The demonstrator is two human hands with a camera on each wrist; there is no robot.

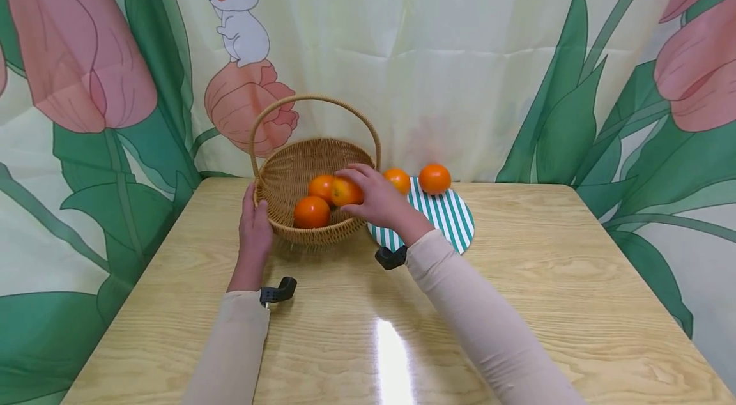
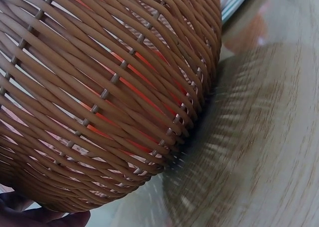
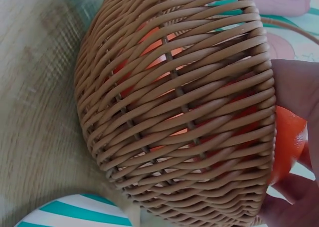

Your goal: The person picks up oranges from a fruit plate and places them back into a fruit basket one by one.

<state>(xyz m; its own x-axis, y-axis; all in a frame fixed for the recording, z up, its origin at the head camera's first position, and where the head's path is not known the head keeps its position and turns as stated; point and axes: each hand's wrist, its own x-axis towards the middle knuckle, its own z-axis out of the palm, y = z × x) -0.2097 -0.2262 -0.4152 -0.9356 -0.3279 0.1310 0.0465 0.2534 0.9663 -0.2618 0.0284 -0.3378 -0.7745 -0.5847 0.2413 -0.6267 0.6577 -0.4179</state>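
A wicker basket (image 1: 322, 236) with a tall arched handle stands on the table, its woven side close up in both wrist views. My left hand (image 1: 255, 226) holds the basket's left rim; only some of its fingertips (image 2: 75, 219) show in the left wrist view. Over the right part of the basket, my right hand (image 1: 382, 197) grips an orange (image 1: 347, 191), which also bulges past the rim as an orange (image 3: 289, 139) in the right wrist view. Two more lie inside: a front orange (image 1: 312, 212) and a partly covered orange (image 1: 321, 187) behind it.
Right of the basket lies a round green-and-white striped mat (image 1: 454, 213). On its far part sit a right-hand orange (image 1: 434, 179) and another orange (image 1: 398, 180) partly behind my right hand. A printed curtain (image 1: 460, 73) hangs behind the wooden table (image 1: 322, 328).
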